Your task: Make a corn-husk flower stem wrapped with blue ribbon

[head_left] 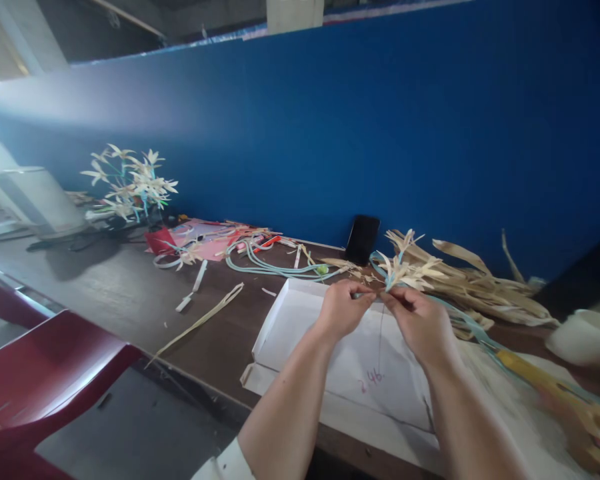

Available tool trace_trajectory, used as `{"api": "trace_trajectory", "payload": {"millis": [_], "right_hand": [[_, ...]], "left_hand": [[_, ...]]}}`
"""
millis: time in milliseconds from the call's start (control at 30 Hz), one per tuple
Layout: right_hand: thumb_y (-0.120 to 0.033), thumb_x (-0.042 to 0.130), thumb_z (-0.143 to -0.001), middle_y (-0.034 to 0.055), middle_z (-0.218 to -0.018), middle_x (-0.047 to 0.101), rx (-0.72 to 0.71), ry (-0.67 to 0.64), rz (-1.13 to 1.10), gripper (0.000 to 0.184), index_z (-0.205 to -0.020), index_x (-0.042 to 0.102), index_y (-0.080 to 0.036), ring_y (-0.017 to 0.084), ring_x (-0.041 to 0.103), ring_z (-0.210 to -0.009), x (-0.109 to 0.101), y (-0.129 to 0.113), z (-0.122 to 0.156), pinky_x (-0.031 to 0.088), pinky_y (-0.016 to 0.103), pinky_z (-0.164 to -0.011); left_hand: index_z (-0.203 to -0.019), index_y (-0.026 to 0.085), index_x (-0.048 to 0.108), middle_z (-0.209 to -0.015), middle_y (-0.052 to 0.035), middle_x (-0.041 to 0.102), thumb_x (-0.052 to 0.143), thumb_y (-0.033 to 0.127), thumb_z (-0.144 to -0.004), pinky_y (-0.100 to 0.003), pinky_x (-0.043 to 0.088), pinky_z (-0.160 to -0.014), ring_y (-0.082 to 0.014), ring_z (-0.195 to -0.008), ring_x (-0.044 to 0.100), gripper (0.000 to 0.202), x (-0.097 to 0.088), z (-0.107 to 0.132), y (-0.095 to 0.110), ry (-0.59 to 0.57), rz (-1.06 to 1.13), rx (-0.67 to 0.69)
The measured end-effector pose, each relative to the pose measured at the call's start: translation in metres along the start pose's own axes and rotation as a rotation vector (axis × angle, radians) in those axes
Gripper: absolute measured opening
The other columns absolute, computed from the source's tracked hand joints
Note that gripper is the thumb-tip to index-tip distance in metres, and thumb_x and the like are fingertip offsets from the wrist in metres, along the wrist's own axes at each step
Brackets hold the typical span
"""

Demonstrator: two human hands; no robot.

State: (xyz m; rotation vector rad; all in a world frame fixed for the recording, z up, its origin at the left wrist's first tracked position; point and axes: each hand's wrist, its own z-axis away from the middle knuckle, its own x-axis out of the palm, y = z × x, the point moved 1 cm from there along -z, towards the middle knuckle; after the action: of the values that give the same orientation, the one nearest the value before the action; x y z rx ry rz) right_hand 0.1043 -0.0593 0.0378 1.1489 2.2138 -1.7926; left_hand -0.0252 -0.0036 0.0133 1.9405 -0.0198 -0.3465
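Both hands meet over a shallow white cardboard tray (300, 320) on a dark wooden table. My left hand (341, 308) is closed in a pinch on the base of a small straw flower (406, 270) with pale pointed petals. My right hand (420, 321) is also closed, its fingers pinching the same flower's stem, where a light blue strip (473, 328) is attached. A thin thread (381, 337) hangs down from the pinch point. The blue strip trails off to the right across the table.
A pile of dried straw leaves (480, 283) lies behind my hands, next to a black phone (362, 239) leaning on the blue partition. Further left are blue cords (270, 265), pink paper (207, 241), loose straw strips (200, 321) and a finished flower bouquet (130, 181). A red chair (45, 380) stands at lower left.
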Motion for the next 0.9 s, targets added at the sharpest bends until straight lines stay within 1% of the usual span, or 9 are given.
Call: {"api": "trace_trajectory", "payload": {"millis": [133,300,500,667,833,900], "right_hand": [[-0.045,0.057,-0.071,0.0019,-0.065,0.066,-0.001,-0.025,0.032,0.030,-0.077,0.068,-0.018,0.019,0.057,-0.063,0.0007,-0.0014,0.0003,0.040,0.027,-0.061],[-0.045,0.056,-0.072,0.0020,-0.066,0.066,-0.012,-0.026,0.055,0.029,-0.076,0.066,-0.018,0.019,0.058,-0.063,0.0017,0.0025,-0.0003,0.040,0.027,-0.061],[-0.044,0.053,-0.074,0.0037,-0.069,0.068,-0.050,0.000,0.128,0.029,-0.078,0.067,-0.019,0.020,0.060,-0.065,0.0050,0.0052,0.0002,0.041,0.029,-0.062],[-0.042,0.053,-0.074,0.0026,-0.068,0.067,-0.065,0.028,0.147,0.027,-0.078,0.068,-0.019,0.019,0.059,-0.063,0.0052,0.0015,0.0021,0.040,0.027,-0.060],[-0.042,0.054,-0.074,0.0011,-0.062,0.065,-0.041,0.044,0.150,0.027,-0.075,0.069,-0.019,0.017,0.058,-0.059,0.0038,-0.0004,0.0043,0.039,0.026,-0.057],[-0.042,0.055,-0.074,0.0009,-0.063,0.066,-0.042,0.052,0.144,0.027,-0.076,0.070,-0.019,0.017,0.058,-0.060,0.0039,-0.0005,0.0050,0.039,0.026,-0.057]], "left_hand": [[-0.076,0.016,0.070,-0.081,-0.0034,0.068,0.064,0.030,-0.072,-0.026,0.045,-0.074,-0.0156,-0.078,0.060,0.016,-0.0007,-0.0003,0.0015,0.041,-0.001,-0.007],[-0.076,0.016,0.070,-0.083,-0.0033,0.068,0.064,0.030,-0.072,-0.026,0.045,-0.073,-0.0153,-0.079,0.060,0.016,-0.0010,0.0000,0.0021,0.044,0.004,-0.023],[-0.076,0.016,0.070,-0.081,-0.0033,0.068,0.063,0.030,-0.073,-0.027,0.045,-0.075,-0.0155,-0.077,0.060,0.016,-0.0018,0.0000,0.0024,0.049,-0.017,-0.021],[-0.076,0.017,0.070,-0.082,-0.0034,0.068,0.063,0.032,-0.073,-0.027,0.045,-0.076,-0.0158,-0.079,0.060,0.017,-0.0022,0.0005,0.0032,0.050,-0.025,-0.047],[-0.076,0.017,0.070,-0.083,-0.0034,0.068,0.063,0.030,-0.073,-0.026,0.044,-0.074,-0.0154,-0.080,0.060,0.016,-0.0029,0.0010,0.0037,0.046,-0.031,-0.018],[-0.076,0.017,0.070,-0.082,-0.0030,0.068,0.063,0.030,-0.074,-0.026,0.044,-0.073,-0.0149,-0.079,0.060,0.015,-0.0029,0.0014,0.0044,0.049,-0.027,0.004]]}}
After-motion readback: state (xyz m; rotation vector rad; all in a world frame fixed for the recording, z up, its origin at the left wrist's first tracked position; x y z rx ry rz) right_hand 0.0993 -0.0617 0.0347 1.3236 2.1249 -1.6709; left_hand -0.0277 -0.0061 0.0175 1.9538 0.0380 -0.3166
